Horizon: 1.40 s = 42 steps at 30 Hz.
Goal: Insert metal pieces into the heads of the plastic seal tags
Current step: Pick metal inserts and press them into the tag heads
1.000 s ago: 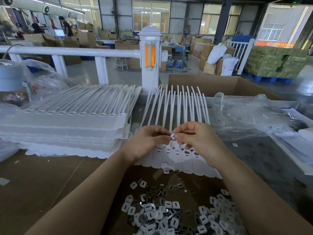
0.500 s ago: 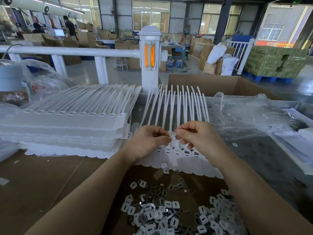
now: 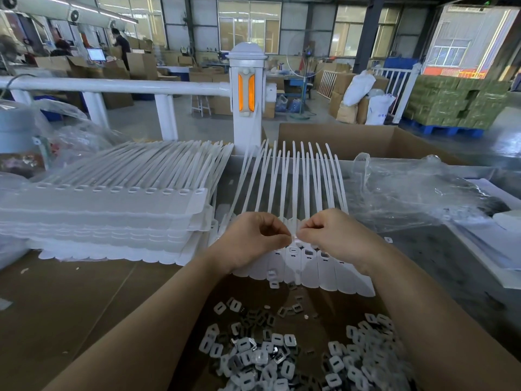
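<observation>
A joined strip of white plastic seal tags (image 3: 308,268) lies in front of me, tails fanning away. My left hand (image 3: 251,239) and my right hand (image 3: 335,235) meet fingertip to fingertip over the tag heads. Together they pinch a small pale piece (image 3: 294,237) just above one head. Several tag heads to the right show open slots. A heap of small metal pieces and white inserts (image 3: 270,354) lies on the cardboard near me.
A tall stack of tag strips (image 3: 107,210) sits at the left. Clear plastic bags (image 3: 417,193) lie at the right, an open cardboard box (image 3: 366,139) behind. A white railing post (image 3: 246,97) stands past the table edge.
Both hands have dropped slightly toward the tag heads, and the small piece between the fingertips is now nearly hidden.
</observation>
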Each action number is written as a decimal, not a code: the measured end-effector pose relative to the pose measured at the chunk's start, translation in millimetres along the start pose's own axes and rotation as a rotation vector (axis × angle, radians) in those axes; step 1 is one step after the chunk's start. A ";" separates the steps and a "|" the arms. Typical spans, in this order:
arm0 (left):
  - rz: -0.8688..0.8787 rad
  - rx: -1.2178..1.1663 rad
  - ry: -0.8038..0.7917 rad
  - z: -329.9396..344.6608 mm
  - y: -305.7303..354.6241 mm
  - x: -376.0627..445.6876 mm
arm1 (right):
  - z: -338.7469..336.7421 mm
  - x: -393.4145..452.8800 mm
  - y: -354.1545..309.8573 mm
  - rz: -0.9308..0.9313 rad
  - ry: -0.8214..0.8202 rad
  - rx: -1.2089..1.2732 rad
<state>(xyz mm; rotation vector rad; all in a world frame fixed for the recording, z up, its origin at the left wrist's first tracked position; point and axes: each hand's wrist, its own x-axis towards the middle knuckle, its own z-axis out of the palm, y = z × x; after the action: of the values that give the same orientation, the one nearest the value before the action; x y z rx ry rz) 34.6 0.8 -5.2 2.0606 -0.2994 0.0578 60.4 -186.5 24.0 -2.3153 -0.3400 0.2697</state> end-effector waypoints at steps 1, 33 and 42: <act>0.015 0.025 -0.006 0.7 -0.3 0.3 | -1.7 0.5 2.7 0.050 -0.001 -0.006; 0.250 0.476 -0.085 5.3 -2.3 -1.7 | -6.4 1.4 4.0 0.246 -0.078 -0.137; 0.387 0.901 -0.188 4.7 5.0 -0.2 | -5.7 1.4 4.5 0.339 -0.007 0.123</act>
<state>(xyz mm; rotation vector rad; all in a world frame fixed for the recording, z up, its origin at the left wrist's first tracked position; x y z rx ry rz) 32.8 -5.6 -3.2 2.8684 -0.9162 0.2763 64.1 -192.9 24.4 -2.2413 0.0683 0.4522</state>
